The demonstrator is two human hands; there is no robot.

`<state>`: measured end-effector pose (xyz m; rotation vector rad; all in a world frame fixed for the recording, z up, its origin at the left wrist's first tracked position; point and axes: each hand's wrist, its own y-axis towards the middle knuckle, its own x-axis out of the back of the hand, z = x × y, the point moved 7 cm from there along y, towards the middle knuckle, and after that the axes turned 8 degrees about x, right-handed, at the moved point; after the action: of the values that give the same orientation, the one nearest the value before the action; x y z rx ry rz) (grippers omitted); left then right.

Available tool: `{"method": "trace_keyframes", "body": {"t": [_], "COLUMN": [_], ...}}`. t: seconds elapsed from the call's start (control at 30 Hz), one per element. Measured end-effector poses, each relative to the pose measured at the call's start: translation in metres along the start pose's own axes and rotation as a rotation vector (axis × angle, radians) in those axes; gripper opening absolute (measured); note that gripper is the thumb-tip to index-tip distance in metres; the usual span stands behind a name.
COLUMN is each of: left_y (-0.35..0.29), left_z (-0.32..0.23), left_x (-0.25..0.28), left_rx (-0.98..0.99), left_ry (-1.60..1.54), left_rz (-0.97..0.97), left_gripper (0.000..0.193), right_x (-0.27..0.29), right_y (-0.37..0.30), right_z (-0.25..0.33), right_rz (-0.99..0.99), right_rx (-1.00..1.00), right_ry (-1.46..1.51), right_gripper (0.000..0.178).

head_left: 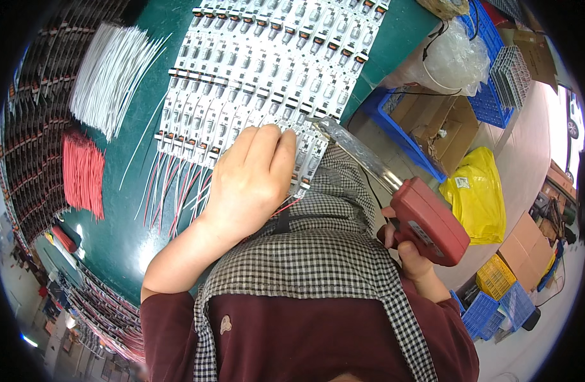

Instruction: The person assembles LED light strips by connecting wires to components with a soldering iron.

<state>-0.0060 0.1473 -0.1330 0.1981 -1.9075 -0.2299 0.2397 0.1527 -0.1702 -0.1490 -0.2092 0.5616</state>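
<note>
My right hand (412,254) is wrapped round the handle of a red soldering gun (429,223). Its metal barrel slants up and left, with the tip over the right side of a white circuit board panel (260,63). Rows of small components cover this panel, which lies on the green table. My left hand (251,175) is on the panel's near part, fingers bent and close together, left of the tip. Whatever those fingertips pinch is hidden beneath them. Red and white wires (174,191) hang from the panel's near edge, beside my left wrist.
Bundles of white wires (111,79) and red wires (83,175) lie on the green table (123,245) to the left. Stacks of wired boards (34,127) line its far left. Rightward are a blue crate (394,127) with a cardboard box, and a yellow bag (477,197).
</note>
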Motion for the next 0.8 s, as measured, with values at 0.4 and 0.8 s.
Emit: {"method": "trace_keyframes", "body": {"t": [0.4, 0.8], "left_y": [0.003, 0.006], "left_z": [-0.009, -0.012], "left_x": [-0.001, -0.004], "left_rx": [-0.004, -0.009], "left_ry": [-0.016, 0.004], "left_rz": [-0.029, 0.027], "left_gripper": [0.024, 0.023], "right_x": [-0.01, -0.007], "right_y": [0.008, 0.003], "right_z": [0.007, -0.001], "right_rz": [0.041, 0.113], "right_rx": [-0.088, -0.019], "right_ry": [0.32, 0.086], "right_gripper": [0.073, 0.066]}}
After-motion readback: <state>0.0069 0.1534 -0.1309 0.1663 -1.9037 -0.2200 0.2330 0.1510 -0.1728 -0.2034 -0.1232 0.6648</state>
